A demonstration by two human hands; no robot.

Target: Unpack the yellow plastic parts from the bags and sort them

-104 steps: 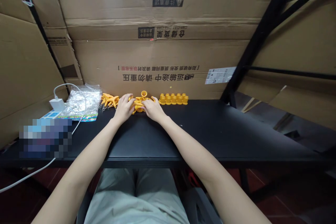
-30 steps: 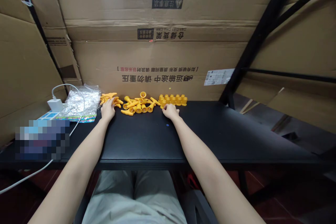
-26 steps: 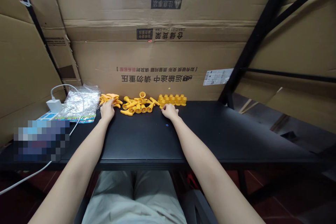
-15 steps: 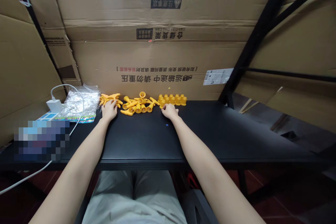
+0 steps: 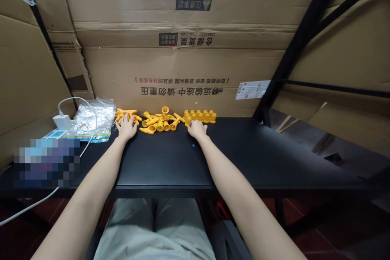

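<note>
My left hand (image 5: pixel 126 128) lies with its fingers spread over a pile of orange branching plastic pieces (image 5: pixel 127 112), touching the near ones. My right hand (image 5: pixel 198 129) is closed, its fingertips at a yellow plastic cup-shaped piece (image 5: pixel 188 120) at the front left of a block of similar upright pieces (image 5: pixel 206 116). Part of that cup is hidden by the fingers. Between my hands lies a loose group of yellow funnel-shaped pieces (image 5: pixel 160 126), some on their sides with open ends toward me. A single curved orange piece (image 5: pixel 147 131) sits at the group's near left.
The black table (image 5: pixel 164 162) is backed by a printed cardboard sheet (image 5: pixel 183 61). To the left are clear plastic bags (image 5: pixel 91 120), a white charger (image 5: pixel 62 122) with a cable, and a blurred-out object (image 5: pixel 45 162). A small blue spot (image 5: pixel 193 145) marks the tabletop.
The fingers of my left hand have spread wider over the orange pile. My right hand stays almost in place at the yellow cup-shaped piece.
</note>
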